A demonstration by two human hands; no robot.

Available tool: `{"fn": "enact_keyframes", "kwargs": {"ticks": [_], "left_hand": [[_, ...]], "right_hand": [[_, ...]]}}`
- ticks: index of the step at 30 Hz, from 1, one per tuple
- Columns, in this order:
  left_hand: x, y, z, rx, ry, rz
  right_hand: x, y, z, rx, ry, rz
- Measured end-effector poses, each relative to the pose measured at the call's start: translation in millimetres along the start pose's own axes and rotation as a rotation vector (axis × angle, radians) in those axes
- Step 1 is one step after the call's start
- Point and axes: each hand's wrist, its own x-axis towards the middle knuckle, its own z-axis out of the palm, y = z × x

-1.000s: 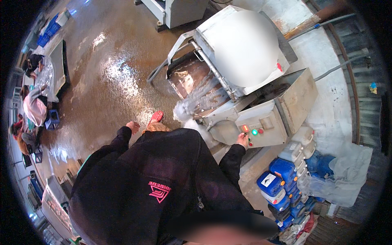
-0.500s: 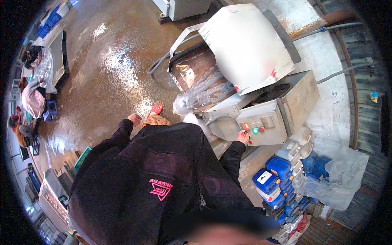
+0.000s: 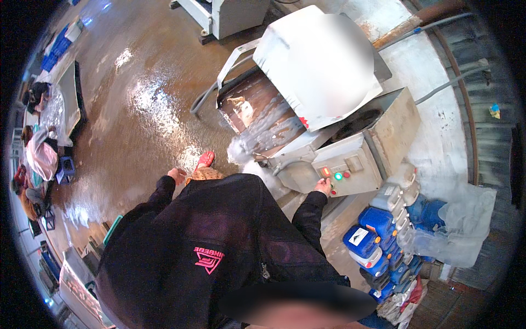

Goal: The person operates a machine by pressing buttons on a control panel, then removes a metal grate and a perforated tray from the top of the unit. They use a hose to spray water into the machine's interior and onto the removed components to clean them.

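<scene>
My right hand (image 3: 323,187) is at the grey control panel (image 3: 356,164) of a large machine. Its fingers are curled in at the panel's lower left, beside a lit green button (image 3: 338,176), a red button (image 3: 347,175) and a small lit display (image 3: 326,171). What the fingertips grip, if anything, is hidden. The machine's white angular drum (image 3: 318,66) stands beyond, above a brown wet trough (image 3: 274,104). White foam (image 3: 239,149) spills from the trough's near end. My left hand (image 3: 176,175) hangs free at my side, fingers loosely apart and holding nothing.
Stacked blue and white jerrycans (image 3: 378,219) stand at right beside plastic sheeting (image 3: 466,225). A hose (image 3: 200,101) curves onto the wet floor (image 3: 126,109). People sit at far left by a low table (image 3: 71,104). Another machine (image 3: 233,16) stands at the back.
The view has shifted slightly, so the machine sits a little further left. My right hand stays at the panel's lower left. My left hand still hangs free; foam still spills.
</scene>
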Motion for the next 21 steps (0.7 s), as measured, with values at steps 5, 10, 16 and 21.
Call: {"fn": "enact_keyframes", "kwargs": {"ticks": [5,10,16,21], "left_hand": [[15.2,-59.6,-5.9,0.030,0.032,0.111],[-12.6,-13.4,2.6,0.230,0.064,0.049],[-29.0,-2.5,0.2,0.311,0.028,0.066],[-8.0,-33.0,-1.4,0.021,0.029,0.053]], "right_hand": [[-111.2,-51.5,113.1,0.255,0.258,0.152],[-90.5,-57.0,74.9,0.279,0.119,0.184],[-88.2,-50.3,75.4,0.316,0.182,0.153],[-92.2,-57.5,85.5,0.409,0.208,0.340]]}}
